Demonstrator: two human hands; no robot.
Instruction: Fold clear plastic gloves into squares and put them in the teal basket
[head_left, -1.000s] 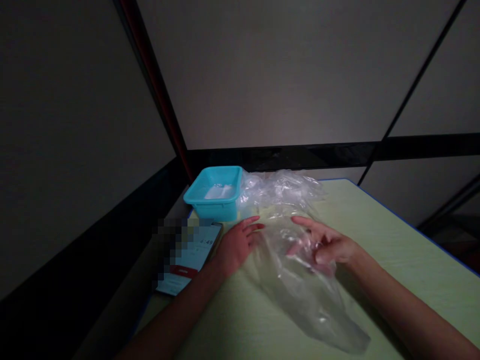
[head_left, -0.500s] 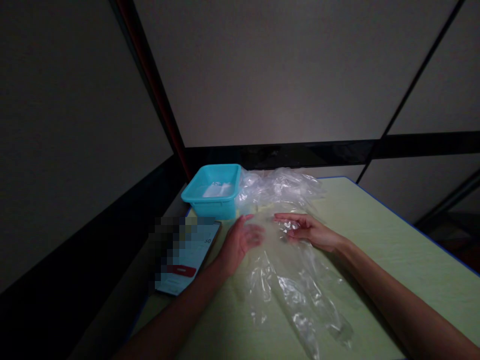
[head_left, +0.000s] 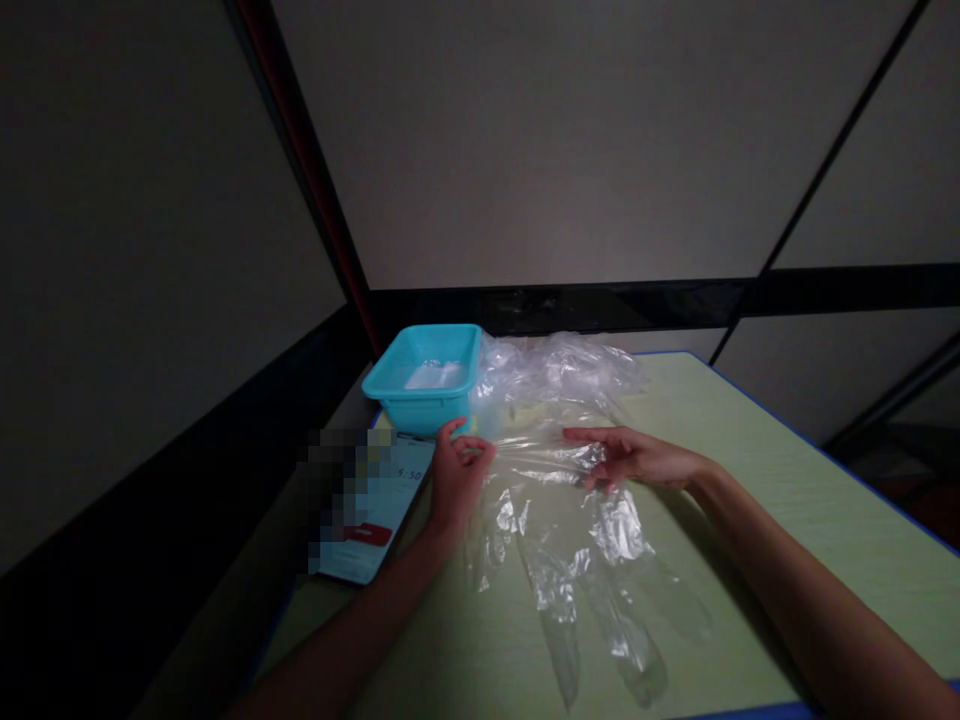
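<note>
A clear plastic glove [head_left: 551, 520] is spread across the lower centre of the frame, laid over the pale green tabletop [head_left: 757, 470]. Its cuff is turned towards the middle of the frame, and its finger sections are fanned out towards the bottom edge, two of them reaching lowest, right of centre. Bright glints are scattered over the wrinkled film.

The left edge of the cuff is pinched between the thumb and fingers of the left hand [head_left: 459, 475], seen just left of centre; the film is drawn into fine creases running rightwards from that grip. The right hand [head_left: 645, 458] is placed right of centre, at the other side of the cuff, with its index finger stretched out to the left and the thumb and other fingers loosely bent below. The film is met by its fingertips, but whether it is gripped there cannot be told.

Behind the glove, a crumpled heap of clear plastic [head_left: 562, 370] is piled at the far edge. Just left of it a turquoise basin [head_left: 420, 415] is set, in which something white [head_left: 435, 376] is held. Nearer, at the left hand's outer side, a phone [head_left: 375, 510] is laid face up; a red button is shown on its lit screen, and its left side is masked by pixel blocks.
</note>
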